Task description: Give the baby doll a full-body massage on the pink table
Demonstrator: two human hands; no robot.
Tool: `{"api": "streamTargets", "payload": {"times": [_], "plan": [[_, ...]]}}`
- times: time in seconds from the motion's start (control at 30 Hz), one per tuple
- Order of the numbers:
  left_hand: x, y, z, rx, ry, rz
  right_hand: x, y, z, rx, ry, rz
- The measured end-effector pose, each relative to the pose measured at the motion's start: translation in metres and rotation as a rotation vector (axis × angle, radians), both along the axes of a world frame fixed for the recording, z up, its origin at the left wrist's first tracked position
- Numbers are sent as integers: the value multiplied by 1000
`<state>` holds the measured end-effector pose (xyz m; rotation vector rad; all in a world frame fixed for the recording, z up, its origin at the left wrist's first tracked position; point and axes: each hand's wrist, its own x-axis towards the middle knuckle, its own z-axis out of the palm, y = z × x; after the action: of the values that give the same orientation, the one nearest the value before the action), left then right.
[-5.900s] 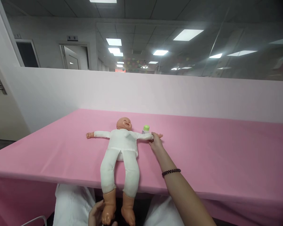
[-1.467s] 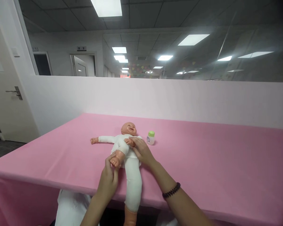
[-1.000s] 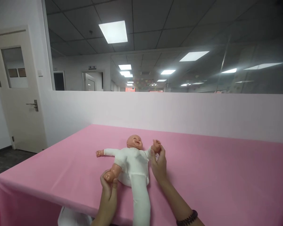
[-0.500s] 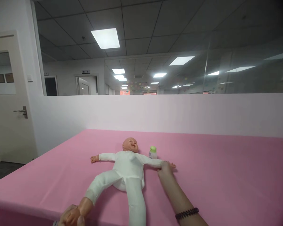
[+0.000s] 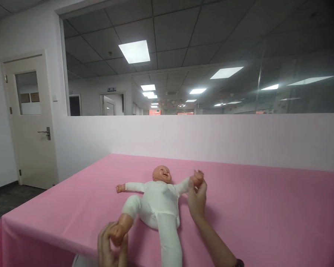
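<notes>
The left hand [image 5: 111, 243] formed a narrow grip, fingers and thumb closed around the plastic foot [image 5: 119, 231] of a baby doll [image 5: 158, 198], low in the view at the near edge of the worktop. That leg was bent at the knee and raised toward the torso. The right hand [image 5: 197, 200] likewise formed a narrow grip, closed around the doll's plastic hand [image 5: 197, 178], with the arm extended outward to the right of the torso.

The doll lay on its back on the pink-covered worktop [image 5: 253, 211], its head [image 5: 161, 174] directed away from the person and its legs toward the near edge. It wore a white one-piece suit [image 5: 158, 196]. The other arm lay outstretched to the left — its small hand [image 5: 118, 188] rested on the cloth — and the other leg [image 5: 169, 237] ran straight toward the near edge. Beyond the worktop stood a low white partition [image 5: 200, 141]; further left stood a white door [image 5: 30, 122] with a lever handle [image 5: 43, 132].
</notes>
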<state>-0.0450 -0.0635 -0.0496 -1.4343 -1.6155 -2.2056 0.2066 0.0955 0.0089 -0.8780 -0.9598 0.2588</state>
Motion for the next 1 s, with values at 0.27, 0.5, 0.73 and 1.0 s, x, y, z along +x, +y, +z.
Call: {"api": "streamTargets", "payload": {"times": [0.27, 0.5, 0.73, 1.0], "plan": [[37, 39, 28, -178, 259, -403, -14, -12, -16, 167, -928, 267], [52, 40, 8, -241, 241, -476, -13, -16, -9, 211, -1100, 282], [47, 40, -8, -196, 7, -397, -10, -13, -10, 129, -805, 51], [10, 10, 13, -90, -241, -160, 18, 10, -9, -170, 109, -221]]}}
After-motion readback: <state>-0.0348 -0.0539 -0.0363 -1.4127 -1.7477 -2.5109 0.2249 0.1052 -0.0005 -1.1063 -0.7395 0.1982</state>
